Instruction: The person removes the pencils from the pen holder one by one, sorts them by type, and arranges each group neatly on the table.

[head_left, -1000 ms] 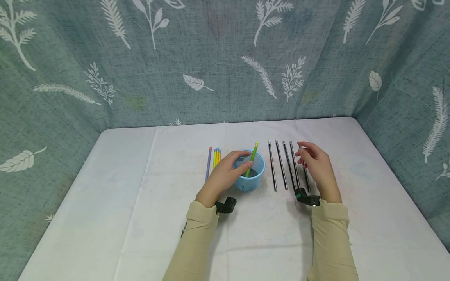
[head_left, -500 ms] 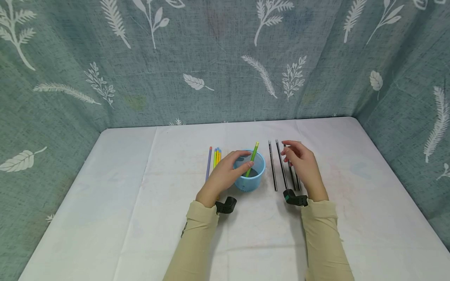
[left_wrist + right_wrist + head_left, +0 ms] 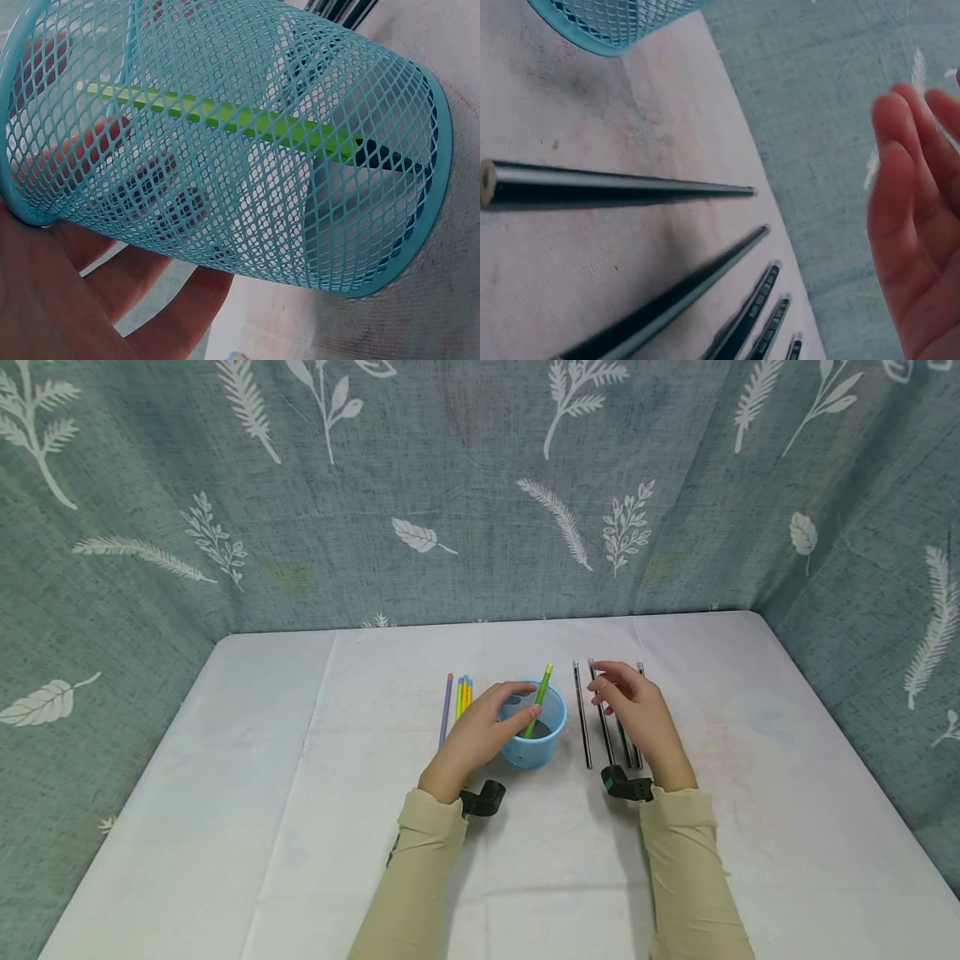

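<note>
A light blue mesh pencil cup stands upright on the table, and my left hand grips it around the rim. Inside leans a green pencil, its dark tip down at the base in the left wrist view. My right hand hovers over a row of black pencils with its fingers loosely bent and nothing between them. The leftmost black pencil lies nearest the cup; another black pencil lies beside it in the right wrist view. The hand partly covers the others in the head view.
Left of the cup lie a purple pencil and several yellow and green pencils, partly hidden by the left hand. A white cloth covers the table. A grey-green leaf-print curtain closes off the back and sides.
My right hand has moved left across the row of black pencils, from the rightmost one to near the second from the left. The left hand and the cup have stayed put.
</note>
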Tool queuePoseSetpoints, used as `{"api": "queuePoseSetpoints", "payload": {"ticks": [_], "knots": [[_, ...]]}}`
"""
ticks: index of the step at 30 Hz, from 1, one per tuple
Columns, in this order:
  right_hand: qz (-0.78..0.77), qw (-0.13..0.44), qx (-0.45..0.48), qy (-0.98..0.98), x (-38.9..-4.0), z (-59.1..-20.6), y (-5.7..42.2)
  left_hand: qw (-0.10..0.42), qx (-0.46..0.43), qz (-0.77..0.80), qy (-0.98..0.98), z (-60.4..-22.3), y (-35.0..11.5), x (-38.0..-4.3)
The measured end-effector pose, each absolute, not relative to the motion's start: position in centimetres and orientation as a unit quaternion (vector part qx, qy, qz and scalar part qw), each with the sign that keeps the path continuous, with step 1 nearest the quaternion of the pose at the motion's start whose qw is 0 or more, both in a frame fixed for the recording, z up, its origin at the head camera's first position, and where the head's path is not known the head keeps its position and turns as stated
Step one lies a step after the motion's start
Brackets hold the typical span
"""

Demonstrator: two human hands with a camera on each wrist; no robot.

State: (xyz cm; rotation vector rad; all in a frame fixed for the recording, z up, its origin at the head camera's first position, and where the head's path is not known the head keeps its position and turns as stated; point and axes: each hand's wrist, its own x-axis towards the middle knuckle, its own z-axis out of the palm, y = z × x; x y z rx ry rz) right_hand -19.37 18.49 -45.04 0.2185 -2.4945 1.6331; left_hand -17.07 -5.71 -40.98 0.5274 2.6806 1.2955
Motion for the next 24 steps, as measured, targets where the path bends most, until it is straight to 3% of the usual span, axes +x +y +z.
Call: {"api": "queuePoseSetpoints", "payload": {"ticks": [6, 16, 24], "knots": [[0.54, -0.026, 0.135, -0.83, -16.3, -39.4, 16.0, 0.061, 0.166, 0.43, 0.885, -41.0, -5.7, -17.0], [0.504, -0.128, 0.177, -0.836, -17.3, -41.9, 15.4, 0.062, 0.173, 0.43, 0.884, -40.8, -5.7, -17.0], [0.549, -0.18, 0.201, -0.791, -16.7, -40.5, 14.5, 0.063, 0.173, 0.433, 0.883, -41.0, -5.7, -17.0]]}}
